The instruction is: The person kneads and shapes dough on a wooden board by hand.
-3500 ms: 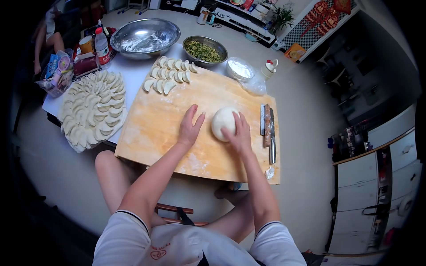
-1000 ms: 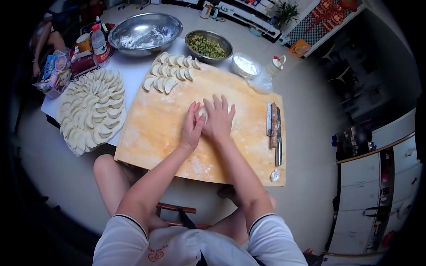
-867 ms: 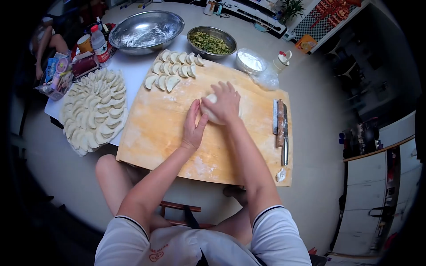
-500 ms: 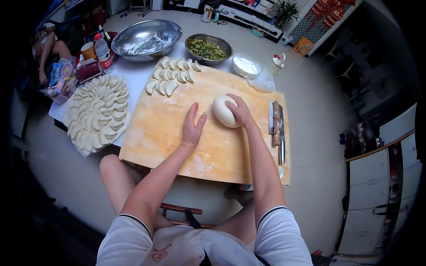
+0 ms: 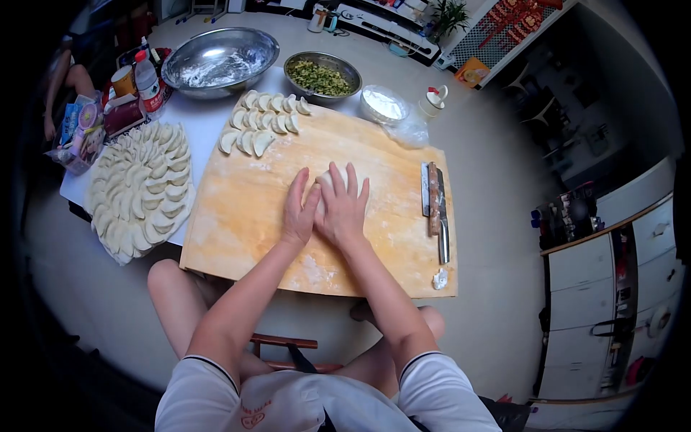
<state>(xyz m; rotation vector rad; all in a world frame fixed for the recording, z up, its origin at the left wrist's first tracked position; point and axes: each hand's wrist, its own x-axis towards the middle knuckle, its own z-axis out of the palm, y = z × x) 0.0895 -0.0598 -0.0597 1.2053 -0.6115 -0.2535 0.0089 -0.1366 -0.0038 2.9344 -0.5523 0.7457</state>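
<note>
A smooth white ball of dough (image 5: 342, 173) lies on the wooden board (image 5: 245, 194), mostly hidden under my right hand (image 5: 344, 216). That hand rests on top of the dough with its fingers spread and stretched forward. Close against the dough's left side is my left hand (image 5: 296, 212), fingers extended and upright on edge; the two thumbs nearly meet. Filled dumplings (image 5: 252, 121) stand in rows at the board's far left corner. Loose flour dusts the wood around my wrists.
At the board's right edge lie a floury rolling pin (image 5: 434, 194) and a knife (image 5: 443, 241). Behind are a large steel bowl (image 5: 223, 61), a bowl of green filling (image 5: 320, 78) and a bowl of flour (image 5: 384, 104). More dumplings (image 5: 140, 187) cover a tray at left.
My right hand has moved left and nearer, from the side of the dough to its top, and the dough has shifted with it. The view has turned slightly.
</note>
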